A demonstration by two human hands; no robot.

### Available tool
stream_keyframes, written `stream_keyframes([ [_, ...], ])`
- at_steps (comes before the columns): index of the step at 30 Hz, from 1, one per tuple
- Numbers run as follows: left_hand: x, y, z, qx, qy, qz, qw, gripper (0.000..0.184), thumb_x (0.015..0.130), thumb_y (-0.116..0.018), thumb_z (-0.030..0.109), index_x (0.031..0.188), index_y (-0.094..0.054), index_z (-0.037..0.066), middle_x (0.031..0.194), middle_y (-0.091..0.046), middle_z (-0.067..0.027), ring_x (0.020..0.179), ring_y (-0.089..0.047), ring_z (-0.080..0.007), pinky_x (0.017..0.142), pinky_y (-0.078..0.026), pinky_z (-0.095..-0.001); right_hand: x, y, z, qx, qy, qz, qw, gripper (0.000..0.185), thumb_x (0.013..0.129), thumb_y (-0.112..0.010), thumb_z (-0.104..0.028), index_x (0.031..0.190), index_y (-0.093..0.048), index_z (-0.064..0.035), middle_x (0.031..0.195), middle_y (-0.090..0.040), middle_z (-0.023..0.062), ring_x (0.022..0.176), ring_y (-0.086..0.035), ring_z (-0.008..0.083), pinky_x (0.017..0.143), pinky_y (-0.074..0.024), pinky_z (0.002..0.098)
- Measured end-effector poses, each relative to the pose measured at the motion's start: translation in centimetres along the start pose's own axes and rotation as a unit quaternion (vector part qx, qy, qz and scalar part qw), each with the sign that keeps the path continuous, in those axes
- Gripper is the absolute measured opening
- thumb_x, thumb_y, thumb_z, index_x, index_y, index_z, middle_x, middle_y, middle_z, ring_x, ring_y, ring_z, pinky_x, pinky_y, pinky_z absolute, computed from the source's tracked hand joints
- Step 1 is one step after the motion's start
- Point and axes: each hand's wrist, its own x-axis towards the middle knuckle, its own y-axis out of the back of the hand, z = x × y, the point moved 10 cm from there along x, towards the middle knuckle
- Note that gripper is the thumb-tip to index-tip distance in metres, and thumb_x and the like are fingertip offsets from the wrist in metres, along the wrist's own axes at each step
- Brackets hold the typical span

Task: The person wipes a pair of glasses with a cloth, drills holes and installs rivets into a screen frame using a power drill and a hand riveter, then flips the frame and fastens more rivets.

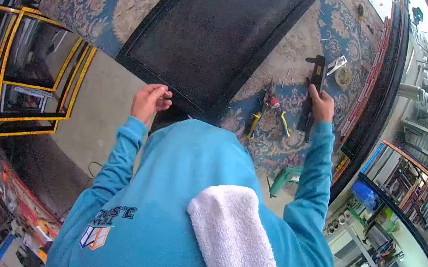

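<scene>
My left hand (149, 102) is closed, fingertips pinched together beside the near left corner of a dark framed panel (216, 25). A small dark bit shows at the fingertips, too small to name. On the other side, my right hand (321, 104) is wrapped round a long black bar-shaped tool (318, 69) with a short crosspiece at its far end. Just past that tool lie a white-and-grey tool (337, 65) and a roll of tape (343, 77). Red-handled pliers (272, 102) and a yellow-handled tool (254, 124) rest on the patterned carpet, left of my right hand.
A green power tool (287, 179) lies near my right side. Yellow-edged frames (30, 85) stand at the left, above bare floor (95, 107). Long dark profiles (379, 88) run along the right edge of the carpet (341, 27). Shelves with assorted goods stand beyond.
</scene>
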Motion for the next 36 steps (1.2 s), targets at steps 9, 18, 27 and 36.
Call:
stream_keyframes([
  [9,1.0,-5.4,1.9,-0.02,-0.033,-0.073,0.997,0.025,0.093,-0.059,0.016,0.113,-0.061,0.001,0.093,-0.067,-0.0092,0.076,-0.065,-0.0161,0.069,-0.057,-0.0292,-10.6,4.5,-5.7,-0.214,0.075,-0.099,0.969,0.03,0.078,-0.068,-0.024,0.085,-0.065,0.0051,0.068,-0.064,0.0152,0.063,-0.065,0.0221,0.057,-0.0505,0.0358],
  [18,-0.7,-14.0,7.2,-0.239,-0.045,-0.182,0.953,0.024,0.093,-0.06,0.014,0.115,-0.058,0.004,0.097,-0.066,-0.0115,0.086,-0.069,-0.0232,0.077,-0.06,-0.0381,-20.6,-4.5,-14.9,0.233,0.035,-0.236,0.943,0.024,0.079,-0.06,-0.003,0.102,-0.062,0.002,0.075,-0.06,0.0006,0.059,-0.058,0.0085,0.051,-0.0451,0.0224],
  [27,-2.7,-13.9,9.2,-0.301,-0.086,-0.182,0.932,0.018,0.093,-0.058,0.009,0.111,-0.06,0.004,0.096,-0.068,-0.0103,0.077,-0.07,-0.0202,0.074,-0.062,-0.0385,-23.1,-8.6,-18.1,0.287,0.061,-0.264,0.919,0.014,0.084,-0.059,-0.001,0.098,-0.061,0.0012,0.073,-0.059,-0.001,0.059,-0.057,0.0065,0.053,-0.0458,0.0223],
  [36,-3.1,-13.7,9.1,-0.343,-0.098,-0.164,0.92,0.017,0.094,-0.058,0.009,0.109,-0.061,0.004,0.095,-0.068,-0.0102,0.079,-0.07,-0.0209,0.075,-0.061,-0.0388,-23.3,-8.6,-18.6,0.301,0.064,-0.258,0.916,0.012,0.08,-0.058,0.002,0.092,-0.06,0.0015,0.074,-0.06,0.0011,0.059,-0.058,0.0079,0.054,-0.0474,0.0219],
])
